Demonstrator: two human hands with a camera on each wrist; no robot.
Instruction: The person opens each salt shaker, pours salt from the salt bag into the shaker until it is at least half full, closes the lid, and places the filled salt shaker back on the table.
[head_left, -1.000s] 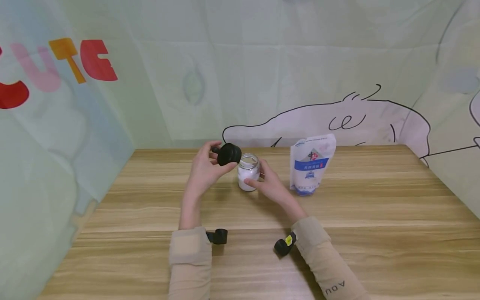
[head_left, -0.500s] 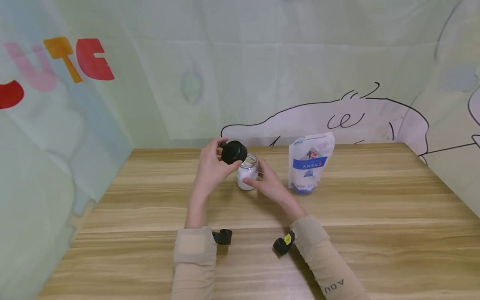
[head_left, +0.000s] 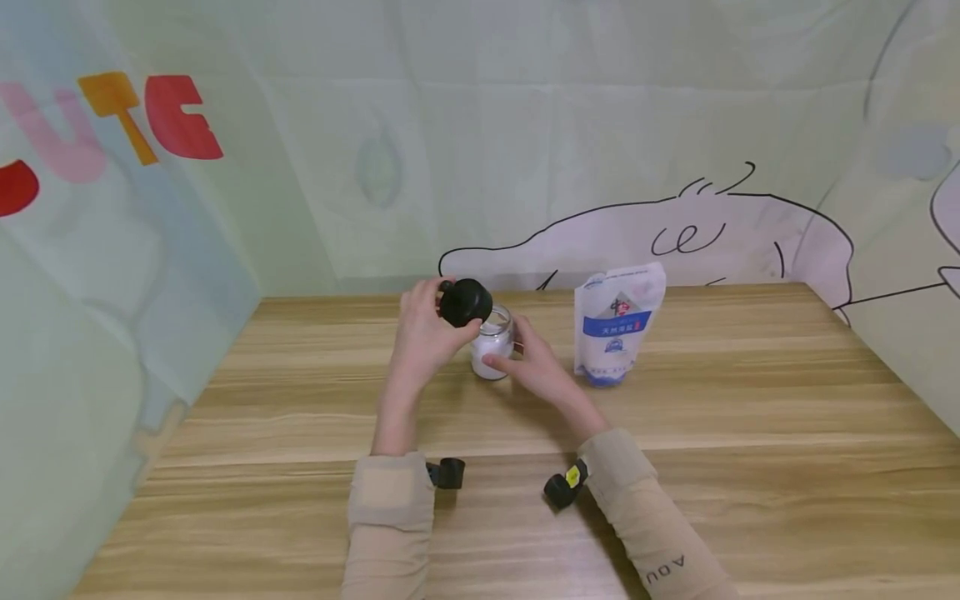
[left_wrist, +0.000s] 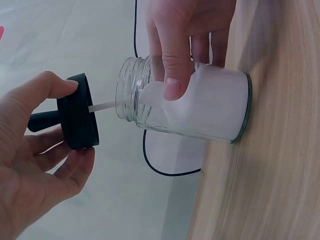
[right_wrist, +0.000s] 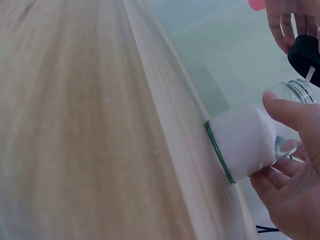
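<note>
My left hand (head_left: 420, 337) holds a black jar lid (left_wrist: 79, 112) by its rim, fingers and thumb on either side. The lid has a black knob handle on its outer face. A thin white stem (left_wrist: 103, 106) runs from its underside into the mouth of a clear glass jar (left_wrist: 220, 107). The lid is tilted and apart from the jar's threaded rim. White grainy contents fill much of the jar, higher on one side. My right hand (head_left: 540, 367) grips the jar around its side, thumb in front, as it stands on the table.
A white and blue salt pouch (head_left: 618, 329) stands upright to the right of the jar on the wood-grain table (head_left: 300, 517). Behind the table's back edge hangs a printed cloth (head_left: 480, 167) with cartoon drawings and letters.
My left hand has moved the lid slightly to the right, closer over the jar's mouth, and then stays nearly still. My right hand keeps its grip on the jar.
</note>
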